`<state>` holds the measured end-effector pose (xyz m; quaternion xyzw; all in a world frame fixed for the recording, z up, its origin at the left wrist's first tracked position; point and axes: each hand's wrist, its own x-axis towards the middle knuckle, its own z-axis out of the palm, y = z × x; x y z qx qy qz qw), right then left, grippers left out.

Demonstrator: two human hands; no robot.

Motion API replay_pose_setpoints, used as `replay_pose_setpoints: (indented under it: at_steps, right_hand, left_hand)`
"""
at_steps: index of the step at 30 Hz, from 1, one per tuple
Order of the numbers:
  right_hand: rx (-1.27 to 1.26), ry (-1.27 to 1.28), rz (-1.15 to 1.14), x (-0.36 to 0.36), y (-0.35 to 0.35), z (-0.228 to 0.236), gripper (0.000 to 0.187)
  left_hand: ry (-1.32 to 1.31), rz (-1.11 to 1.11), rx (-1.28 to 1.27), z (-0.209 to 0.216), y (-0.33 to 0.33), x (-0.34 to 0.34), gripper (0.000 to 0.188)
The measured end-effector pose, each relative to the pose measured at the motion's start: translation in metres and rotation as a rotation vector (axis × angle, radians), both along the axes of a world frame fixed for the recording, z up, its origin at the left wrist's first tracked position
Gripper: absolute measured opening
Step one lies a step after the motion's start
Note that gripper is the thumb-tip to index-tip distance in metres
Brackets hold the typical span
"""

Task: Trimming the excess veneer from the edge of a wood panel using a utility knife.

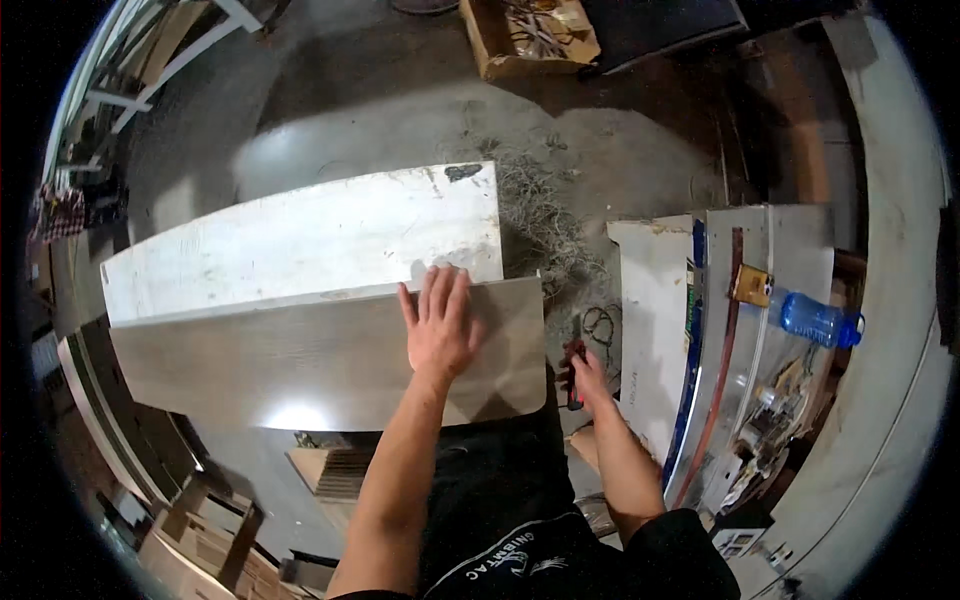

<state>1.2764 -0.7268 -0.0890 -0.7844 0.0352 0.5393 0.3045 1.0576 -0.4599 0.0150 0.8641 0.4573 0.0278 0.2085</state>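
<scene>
- Here, the grey-brown panel (260, 360) lies before the person, along the white board (330, 235), which perhaps backs it.
- Left hand (443, 330): fingers spread over the panel's far edge, gripping nothing, seemingly steadying it.
- Right hand (590, 378): curled round a red-and-black tool (573, 372), probably held aside for clearance.

Under the left hand (440, 330), a grey-brown panel (230, 365) looks like smooth wood-grain laminate, glossy enough to throw back a bright glare. Just beyond that hand, a white board (300, 240) looks painted, its surface scuffed. The tool (573, 392) in the right hand (590, 380) has a plastic-looking handle. Right of that hand is a glossy, translucent blue plastic bottle (812, 318). Far ahead of both hands, a box (540, 66) is matt cardboard; nearer the body, the shirt (490, 480) is matt black cloth.
</scene>
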Motion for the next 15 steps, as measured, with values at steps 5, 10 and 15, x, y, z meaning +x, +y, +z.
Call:
replay_pose_setpoints:
  at_steps: [5, 10, 15]
  right_hand:
    - [0.396, -0.032, -0.109, 0.016, 0.127, 0.083, 0.035]
    - [0.488, -0.099, 0.334, 0.030, 0.201, 0.085, 0.039]
    - [0.377, 0.062, 0.423, 0.042, 0.187, 0.089, 0.040]
  left_hand:
    - [-0.025, 0.443, 0.112, -0.010, 0.001, 0.009, 0.065]
    - [0.037, 0.426, 0.142, -0.009, 0.002, 0.015, 0.059]
    - [0.037, 0.463, 0.180, -0.011, 0.003, 0.014, 0.058]
